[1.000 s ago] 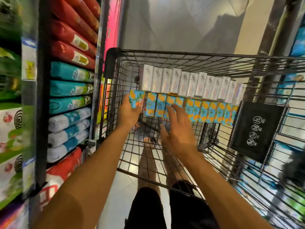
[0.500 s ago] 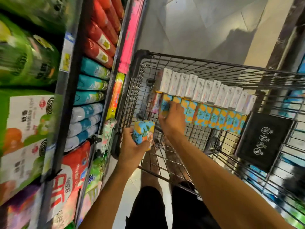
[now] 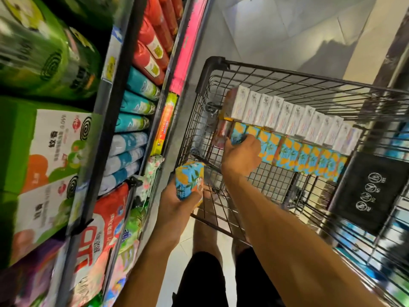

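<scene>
View from a head-worn camera looking down over two bare forearms at a black wire shopping cart (image 3: 287, 77) with thin metal bars in a square grid. The cart stands just beside a store shelf (image 3: 115, 120) on the left.

The left hand (image 3: 177, 209) grasps a small box (image 3: 189, 181), with the fingers wrapped under it and the thumb along its side. The hand holds it just outside the cart's near left corner, level with the rim. The box is a squat cardboard block with smooth printed faces, sky blue with orange fruit and green leaves.

The right hand (image 3: 241, 156) reaches into the cart and grips the end box (image 3: 238, 134) of a row of matching boxes (image 3: 307, 157). This row stands upright, side by side, against the far wall. The fingers are curled over the end box's top.

Behind that row stands a taller line of slim white boxes (image 3: 287, 116), packed touching.

A flat black panel (image 3: 371, 191) with white round symbols hangs on the cart's right side.

The shelf holds soft, rounded packs (image 3: 137, 105) in red, teal and white. Nearer the camera are glossy green cartons (image 3: 51, 151) printed with black coils.

The floor is pale polished tile (image 3: 276, 29).
</scene>
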A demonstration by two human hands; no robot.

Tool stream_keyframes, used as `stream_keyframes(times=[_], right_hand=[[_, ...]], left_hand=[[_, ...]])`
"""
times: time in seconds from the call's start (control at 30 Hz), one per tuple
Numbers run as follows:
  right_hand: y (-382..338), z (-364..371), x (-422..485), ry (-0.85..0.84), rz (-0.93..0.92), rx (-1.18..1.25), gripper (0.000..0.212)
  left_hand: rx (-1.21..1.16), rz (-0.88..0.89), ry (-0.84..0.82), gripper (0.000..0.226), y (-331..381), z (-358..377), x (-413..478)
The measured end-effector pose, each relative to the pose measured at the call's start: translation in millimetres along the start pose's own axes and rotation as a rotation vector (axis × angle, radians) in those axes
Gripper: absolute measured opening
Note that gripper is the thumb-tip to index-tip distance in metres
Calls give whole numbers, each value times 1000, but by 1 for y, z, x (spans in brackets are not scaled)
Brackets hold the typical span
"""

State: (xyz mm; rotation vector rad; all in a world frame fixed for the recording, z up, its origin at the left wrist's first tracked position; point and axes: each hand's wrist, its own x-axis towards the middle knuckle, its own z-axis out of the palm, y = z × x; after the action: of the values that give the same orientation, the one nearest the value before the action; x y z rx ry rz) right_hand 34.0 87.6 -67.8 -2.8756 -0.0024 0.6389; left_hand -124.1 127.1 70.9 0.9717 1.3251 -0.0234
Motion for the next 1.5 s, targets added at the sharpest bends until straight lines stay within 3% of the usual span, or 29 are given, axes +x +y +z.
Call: stream_keyframes(times=[0.23,0.3,0.4,0.53,0.63,0.7,0.8,0.93,1.13,1.2,1.3,1.5], right_hand=[[2,-8,5,-20,-62,-12,46],[9,-15,4,-54,-98,87,41],[15,-40,-7,-137,-187,329,33],[18,-100,-35,-332,-219,581,30],[23,-146,-56,-415,-236,667,15],[25,-178,-70,-456,-244,744,11],[35,-223,-87,-495,-260,802,32],[51,-266,-109,-573,-253,900,35],[96,-315,-142,-683,-363,954,48],[108,-322,-149,-709,-355,980,52],[128,-337,-176,-799,-379,1040,38],[144,-345,-238,-1011,-355,1114,16]], left_hand=[[-119,34,-13,39,0,-12,-2],[-224,14,-21,45,7,-11,-7],[-371,-11,-58,34,27,-8,-16],[-469,-22,-123,44,49,-7,-31],[-470,21,-113,63,61,-7,-46],[-440,87,-105,50,66,-7,-58],[-429,175,-109,47,72,-4,-89],[-466,232,-74,38,74,5,-143],[-547,257,76,84,40,16,-221],[-603,251,116,69,30,18,-241],[-767,313,106,34,5,19,-281],[-1054,359,184,23,-45,4,-339]])
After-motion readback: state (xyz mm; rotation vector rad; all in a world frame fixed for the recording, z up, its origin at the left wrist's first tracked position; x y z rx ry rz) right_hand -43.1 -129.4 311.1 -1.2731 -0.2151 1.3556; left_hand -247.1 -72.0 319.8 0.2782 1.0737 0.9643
